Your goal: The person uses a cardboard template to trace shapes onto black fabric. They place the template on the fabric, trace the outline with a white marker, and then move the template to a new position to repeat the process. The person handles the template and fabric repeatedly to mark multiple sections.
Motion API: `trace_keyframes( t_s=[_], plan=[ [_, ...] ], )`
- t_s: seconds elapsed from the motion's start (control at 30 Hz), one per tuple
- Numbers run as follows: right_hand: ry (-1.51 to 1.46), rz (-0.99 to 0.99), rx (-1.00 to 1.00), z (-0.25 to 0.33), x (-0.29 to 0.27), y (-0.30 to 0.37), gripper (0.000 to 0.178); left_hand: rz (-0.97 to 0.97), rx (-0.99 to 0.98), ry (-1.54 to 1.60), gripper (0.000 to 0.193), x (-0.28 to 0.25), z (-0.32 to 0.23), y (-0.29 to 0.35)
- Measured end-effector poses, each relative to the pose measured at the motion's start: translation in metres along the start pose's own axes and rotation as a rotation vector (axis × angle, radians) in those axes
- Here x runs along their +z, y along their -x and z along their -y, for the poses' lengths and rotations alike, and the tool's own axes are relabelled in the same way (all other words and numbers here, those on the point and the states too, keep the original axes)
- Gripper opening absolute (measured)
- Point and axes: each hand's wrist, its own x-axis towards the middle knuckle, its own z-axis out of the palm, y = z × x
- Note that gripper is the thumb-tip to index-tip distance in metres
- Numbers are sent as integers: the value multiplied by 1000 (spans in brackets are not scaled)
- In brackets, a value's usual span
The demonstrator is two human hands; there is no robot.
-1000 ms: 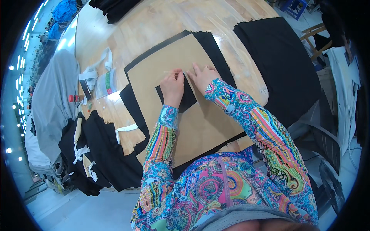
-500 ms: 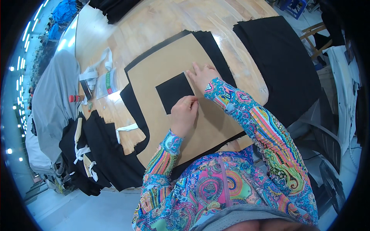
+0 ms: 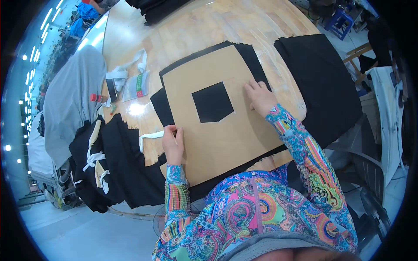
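A tan cardboard template (image 3: 209, 152) lies over black cloth pieces (image 3: 250, 58), whose frayed edges stick out around it. Its pocket-shaped window, pointed at the bottom, shows black fabric through it. At the template's left edge, my left hand (image 3: 173, 145) pinches the border between thumb and fingers. My right hand (image 3: 262, 100) is closed at the opposite edge, fingers bent over the border and thumb on the card. The undersides of both grips are hidden.
Right of the template lies a stack of black cloth (image 3: 320, 82). More black pieces (image 3: 119, 161) hang over the table's left edge, with white strips (image 3: 96, 158) on them. A plastic bag (image 3: 136, 87) and a red-capped item (image 3: 96, 98) sit at left. A chair (image 3: 359, 163) stands at right.
Both hands have left the window's edge and moved apart to the template's left and right borders. The whole window now shows. The view has shifted slightly.
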Motion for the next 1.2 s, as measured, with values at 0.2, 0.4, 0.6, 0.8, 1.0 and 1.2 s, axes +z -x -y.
trace_keyframes(
  t_s=[0.2,0.4,0.6,0.8,1.0,1.2],
  plan=[
    [-54,-220,34,-8,25,28,49,-62,-1,79,24,1,2,-11],
    [-180,-433,36,-1,22,62,43,-73,37,160,20,0,-3,-11],
    [-469,-453,233,14,19,128,39,-226,35,303,12,1,-7,-1],
    [-451,-364,325,15,21,160,40,-503,18,486,18,-90,-7,9],
    [-455,-226,479,15,10,155,35,-708,-151,-26,16,-194,81,25],
    [-394,-154,475,14,-1,151,20,-863,-23,-615,21,-186,85,35]
  ],
)
